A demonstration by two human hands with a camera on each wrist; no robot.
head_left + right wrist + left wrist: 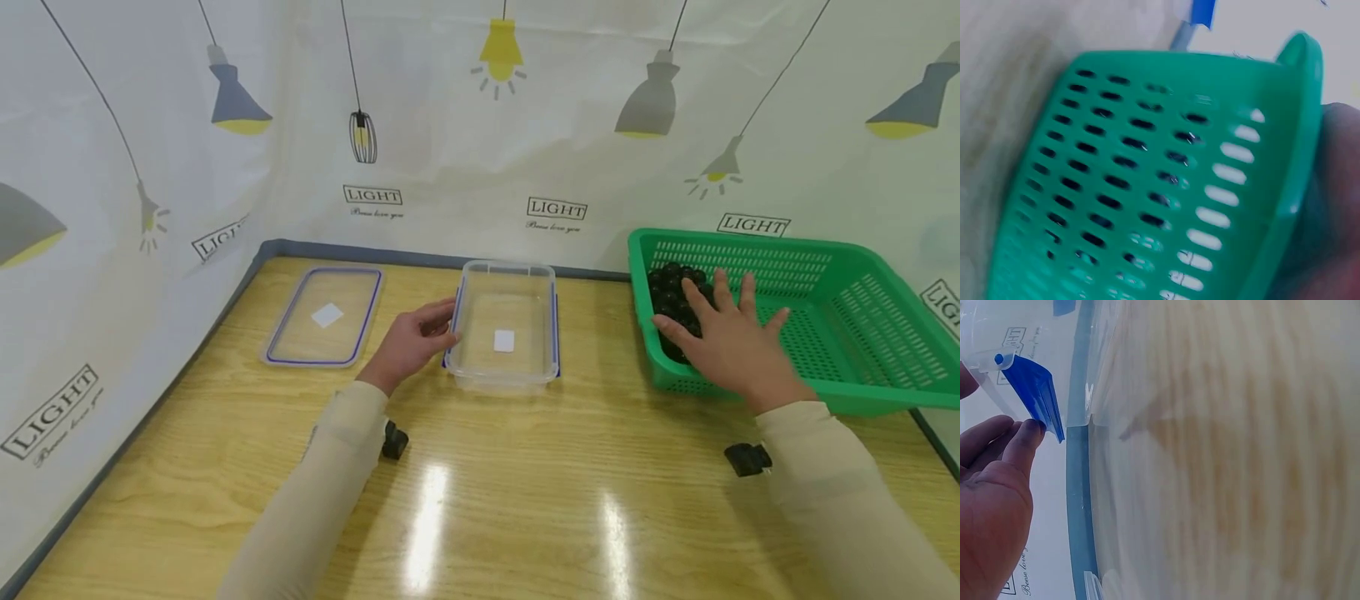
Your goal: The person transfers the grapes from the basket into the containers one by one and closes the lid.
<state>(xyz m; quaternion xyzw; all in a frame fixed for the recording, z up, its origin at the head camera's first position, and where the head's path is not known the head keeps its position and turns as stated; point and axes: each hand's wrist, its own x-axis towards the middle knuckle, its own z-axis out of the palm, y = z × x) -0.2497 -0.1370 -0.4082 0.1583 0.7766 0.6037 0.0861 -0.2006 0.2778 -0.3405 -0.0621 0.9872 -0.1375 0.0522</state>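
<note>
My left hand is at the left side of a clear plastic food container, which stands uncovered with a small white label. In the left wrist view, the thumb tip touches the container's blue latch flap, with the fingers lightly bent beside it. My right hand spreads its fingers over a heap of shiny, dark round fruits, like black grapes. The heap lies at the left end of a green plastic basket, partly hidden by the hand. The basket's slotted wall hides most of that hand in the right wrist view.
A clear lid with a blue seal and a white label lies on the wooden table, left of the container. Behind the table hangs a white backdrop printed with lamps.
</note>
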